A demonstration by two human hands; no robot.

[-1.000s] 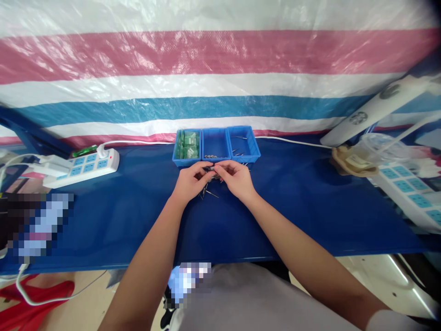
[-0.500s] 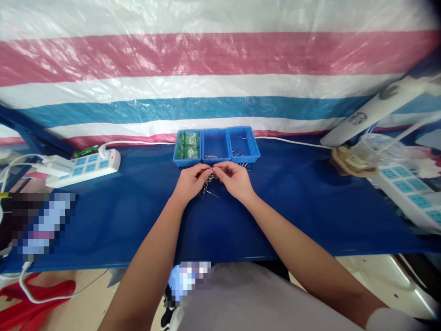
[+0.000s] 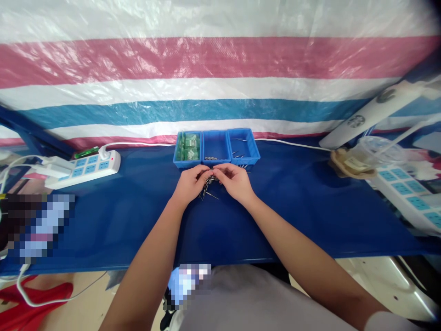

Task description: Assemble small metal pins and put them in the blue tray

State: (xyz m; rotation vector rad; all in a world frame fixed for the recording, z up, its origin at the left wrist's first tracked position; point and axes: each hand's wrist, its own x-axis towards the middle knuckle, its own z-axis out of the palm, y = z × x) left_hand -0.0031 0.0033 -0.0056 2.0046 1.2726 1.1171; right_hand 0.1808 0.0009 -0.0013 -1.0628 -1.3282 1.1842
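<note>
My left hand (image 3: 191,185) and my right hand (image 3: 236,182) meet at the fingertips over the blue table, both closed in a pinch. Whatever they pinch is too small and too covered to name. Beneath the fingers lies a small heap of thin metal pin-like pieces (image 3: 207,187), partly hidden by the hands. Just beyond stand three joined blue bins: the left bin (image 3: 187,163) holds green packets (image 3: 190,146), the middle bin (image 3: 216,140) has several small round metal parts (image 3: 211,158), and the right bin (image 3: 253,149) contains a few thin metal pieces (image 3: 236,153).
A white power strip (image 3: 103,166) with plugs lies at the left, another power strip (image 3: 409,193) at the right. Near that one are a clear plastic cup (image 3: 374,151) and a white tube (image 3: 358,117). A pixelated device (image 3: 46,225) rests at the left front. Striped sheeting (image 3: 220,59) hangs behind.
The hands stay together in nearly the same place, with only slight finger movement. The whole view has shifted slightly. Bins and heap look unchanged.
</note>
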